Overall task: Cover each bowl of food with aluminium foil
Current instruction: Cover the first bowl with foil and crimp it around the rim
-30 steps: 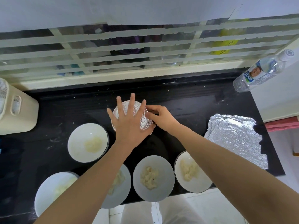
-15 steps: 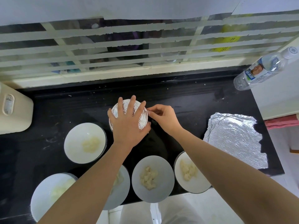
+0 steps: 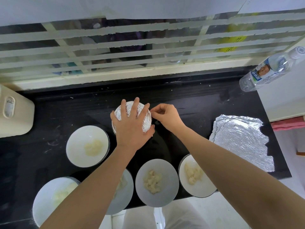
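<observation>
The foil-covered bowl (image 3: 146, 124) stands mid-worktop (image 3: 198, 103), the left hand (image 3: 132, 129) pressed flat on its top with fingers straight and spread, the right hand (image 3: 166, 116) pinching the wrap at its right rim with curled fingertips, and spare foil sheets (image 3: 239, 139) lying well apart to the right.

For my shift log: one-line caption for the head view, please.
Left hand presses flat on the foil-covered bowl while the right hand pinches foil at its rim; five uncovered bowls wait.
</observation>
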